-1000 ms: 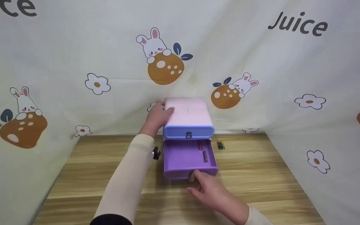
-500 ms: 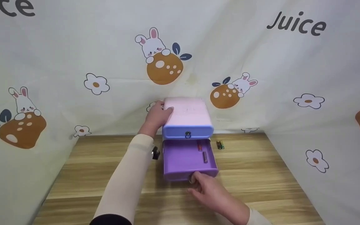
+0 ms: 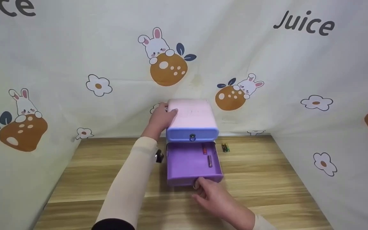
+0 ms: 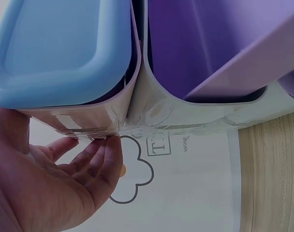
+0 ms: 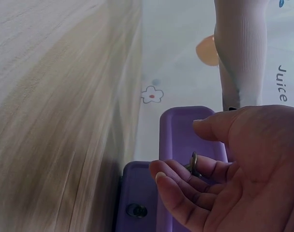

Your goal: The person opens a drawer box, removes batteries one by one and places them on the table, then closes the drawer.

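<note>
Firstly, the right grip [image 3: 214, 196] was curled, hooked on the ring pull [image 5: 194, 165] of the purple drawer [image 3: 179, 180], which stood pulled out below the blue drawer [image 3: 178, 134]. The left grip [image 3: 162, 119], fingers loosely extended, rested against the left side of the pink-topped cabinet [image 3: 195, 113], thumb on top. Two batteries [image 3: 210, 161] lay inside the purple drawer; a green-black pair [image 3: 225, 147] lay on the table [image 3: 264, 179] beside the cabinet.

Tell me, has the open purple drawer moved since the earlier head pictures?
Yes, slightly: in the head view, the purple drawer has slid farther out, toward the camera, judged against the blue drawer above it.
</note>
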A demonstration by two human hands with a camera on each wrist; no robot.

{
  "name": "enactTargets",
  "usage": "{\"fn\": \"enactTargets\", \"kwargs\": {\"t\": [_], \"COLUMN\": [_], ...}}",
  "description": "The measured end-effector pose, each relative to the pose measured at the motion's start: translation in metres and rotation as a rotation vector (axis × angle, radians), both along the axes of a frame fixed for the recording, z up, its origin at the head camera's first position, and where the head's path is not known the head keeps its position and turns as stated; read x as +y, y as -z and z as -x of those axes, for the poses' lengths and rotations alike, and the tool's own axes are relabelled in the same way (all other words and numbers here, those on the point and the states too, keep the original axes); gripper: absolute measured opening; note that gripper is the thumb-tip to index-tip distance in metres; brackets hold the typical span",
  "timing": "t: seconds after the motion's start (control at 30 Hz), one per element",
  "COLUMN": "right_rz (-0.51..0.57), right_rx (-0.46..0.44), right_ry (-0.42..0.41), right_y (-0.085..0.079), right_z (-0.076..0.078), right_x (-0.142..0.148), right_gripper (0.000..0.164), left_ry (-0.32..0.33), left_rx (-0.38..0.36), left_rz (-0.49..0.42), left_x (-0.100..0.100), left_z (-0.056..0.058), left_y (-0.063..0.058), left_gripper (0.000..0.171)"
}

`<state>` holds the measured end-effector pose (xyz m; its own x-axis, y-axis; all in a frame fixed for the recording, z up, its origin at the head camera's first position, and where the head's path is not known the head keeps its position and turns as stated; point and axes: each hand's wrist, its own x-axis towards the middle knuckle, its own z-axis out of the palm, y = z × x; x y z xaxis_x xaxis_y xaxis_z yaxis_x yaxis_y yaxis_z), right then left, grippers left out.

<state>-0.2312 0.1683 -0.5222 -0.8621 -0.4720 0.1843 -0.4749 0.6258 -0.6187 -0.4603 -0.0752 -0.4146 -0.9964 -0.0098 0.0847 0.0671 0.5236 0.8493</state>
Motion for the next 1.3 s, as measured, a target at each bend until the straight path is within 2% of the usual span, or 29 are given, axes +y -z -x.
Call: {"fn": "enactTargets", "kwargs": {"t": [0.33, 0.63, 0.8, 0.97, 1.13, 1.3], "right_rz": [-0.014, -0.029, -0.036, -0.036, -0.008, -0.022], "right_rx": [-0.013, 0.039, 0.036, 0.066, 0.146, 0.165], "right_ry": [0.007, 0.018, 0.023, 0.046, 0.08, 0.124], "right_y": [0.006, 0.01, 0.007, -0.006, -0.027, -0.051], "right_z": [0.0, -0.003, -0.004, -0.005, -0.007, 0.004], "right_x": [0.001, 0.001, 0.004, 0.008, 0.01, 0.009], "right_gripper": [0.023, 0.024, 0.021, 0.012, 0.015, 0.016], "left_ry": [0.003, 0.007, -0.001, -0.009, -0.007, -0.007], "left_rx": [0.001, 0.014, 0.006, -0.005, -0.008, -0.004], "left_rz": [-0.008, 0.02, 0.017, 0.008, 0.0, 0.0], "left_x": [0.0, 0.0, 0.0, 0.001, 0.0, 0.001], "left_z": [-0.001, -0.002, -0.001, -0.001, -0.002, -0.001], "left_y": [-0.001, -0.001, 0.0, 0.002, 0.002, 0.002], "left_gripper": [0.067, 0.07, 0.069, 0.069, 0.069, 0.07]}}
